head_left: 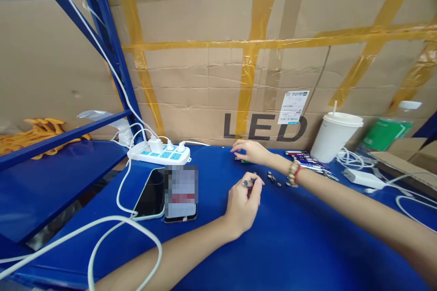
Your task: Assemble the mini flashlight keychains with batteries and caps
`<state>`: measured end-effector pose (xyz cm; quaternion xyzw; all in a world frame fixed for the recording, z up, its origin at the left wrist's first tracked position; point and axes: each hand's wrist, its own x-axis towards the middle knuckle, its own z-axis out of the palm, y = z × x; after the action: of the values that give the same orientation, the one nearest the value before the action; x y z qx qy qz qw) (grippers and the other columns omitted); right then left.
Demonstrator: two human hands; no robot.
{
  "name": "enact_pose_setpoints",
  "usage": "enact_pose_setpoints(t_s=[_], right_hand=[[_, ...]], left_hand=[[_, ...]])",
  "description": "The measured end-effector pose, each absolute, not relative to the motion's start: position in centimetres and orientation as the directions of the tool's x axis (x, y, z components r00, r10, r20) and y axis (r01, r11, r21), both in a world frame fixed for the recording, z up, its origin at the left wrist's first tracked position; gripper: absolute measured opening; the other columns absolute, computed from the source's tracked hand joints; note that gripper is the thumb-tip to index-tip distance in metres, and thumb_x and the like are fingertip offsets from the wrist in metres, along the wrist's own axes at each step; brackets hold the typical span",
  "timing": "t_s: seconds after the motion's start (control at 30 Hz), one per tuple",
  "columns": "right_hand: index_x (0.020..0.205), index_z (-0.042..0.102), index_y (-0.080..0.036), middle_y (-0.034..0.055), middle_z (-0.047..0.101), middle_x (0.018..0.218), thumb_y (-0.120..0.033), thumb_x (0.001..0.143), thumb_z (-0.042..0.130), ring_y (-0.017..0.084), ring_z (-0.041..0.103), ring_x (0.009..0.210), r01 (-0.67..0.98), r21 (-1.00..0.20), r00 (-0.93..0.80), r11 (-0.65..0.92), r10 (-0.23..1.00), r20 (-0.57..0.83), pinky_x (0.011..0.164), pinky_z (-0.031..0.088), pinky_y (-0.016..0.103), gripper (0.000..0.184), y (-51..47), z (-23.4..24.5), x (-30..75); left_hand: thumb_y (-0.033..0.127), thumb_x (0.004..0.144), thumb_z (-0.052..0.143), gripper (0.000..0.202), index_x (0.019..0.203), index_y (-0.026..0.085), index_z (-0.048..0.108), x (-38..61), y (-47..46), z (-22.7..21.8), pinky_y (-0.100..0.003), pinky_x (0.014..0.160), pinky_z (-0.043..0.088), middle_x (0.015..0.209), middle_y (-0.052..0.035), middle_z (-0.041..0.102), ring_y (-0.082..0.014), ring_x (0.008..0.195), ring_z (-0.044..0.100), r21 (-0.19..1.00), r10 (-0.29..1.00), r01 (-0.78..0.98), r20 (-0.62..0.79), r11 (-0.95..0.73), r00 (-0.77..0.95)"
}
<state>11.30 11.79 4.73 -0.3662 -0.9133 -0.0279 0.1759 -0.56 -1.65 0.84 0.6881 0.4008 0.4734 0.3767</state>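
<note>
Small silvery metal pc [246, 183], pinched in L hand [243, 202] over blue tabletop [293, 236], prob. to steady it; R hand [251, 151], fingers bent, at slim dark-green sticks [244, 161], can't tell if gripping.

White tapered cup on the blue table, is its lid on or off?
On: a round white lid covers the cup, a thin pale straw rising from it.

The left arm [191, 250] lay from the near left toward the middle, wrist [227, 227] bent so that the left hand [241, 207] pointed far, fingers [251, 176] curled in and thumb [256, 190] drawn close. The right arm [355, 202] was stretched from the near right, the right hand [253, 151] farther off, its fingers loosely bent; whether they pinched was hard to tell.
</note>
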Motion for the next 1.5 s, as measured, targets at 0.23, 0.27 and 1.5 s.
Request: enact_pose_setpoints(t_s=[0.23,0.27,1.5], right_hand=[[0.097,0.064,-0.014,0.0102,0.064,0.103,-0.014,0.082,0.046,0.016,0.060,0.093,0.669,0.015,-0.715,0.744,0.637,0.289,0.082,0.044,0.027,0.023,17.3,2.2,7.5],[0.093,0.065,-0.013,0.0106,0.065,0.100,-0.013,0.083,0.046,0.016,0.061,0.091,0.666,0.011,-0.717,0.746,0.636,0.288,0.081,0.044,0.027,0.022,17.6,2.0,7.2],[0.086,0.065,-0.017,0.0039,0.067,0.078,-0.020,0.073,0.056,0.014,0.062,0.066,0.685,-0.493,-0.341,0.537,0.834,0.434,0.058,0.050,0.025,0.016,4.4,-0.4,21.8]], left_hand=[[0.040,0.089,0.031,0.028,0.080,0.020,0.049,-0.6,-1.3,0.1,-0.023,0.051,0.034,0.048,0.0053,0.041,-0.0103,0.045,0.043,0.910,0.899,0.122,0.359,-0.397,0.250],[0.040,0.089,0.031,0.028,0.080,0.020,0.049,-0.6,-1.3,0.1,-0.023,0.051,0.034,0.049,0.0052,0.042,-0.0103,0.046,0.043,0.910,0.900,0.126,0.357,-0.396,0.251],[0.039,0.088,0.033,0.043,0.055,0.016,0.047,0.0,-1.3,1.1,-0.023,0.056,0.035,0.051,0.0016,0.046,-0.0113,0.053,0.047,0.817,0.881,0.416,0.219,-0.400,0.419]])
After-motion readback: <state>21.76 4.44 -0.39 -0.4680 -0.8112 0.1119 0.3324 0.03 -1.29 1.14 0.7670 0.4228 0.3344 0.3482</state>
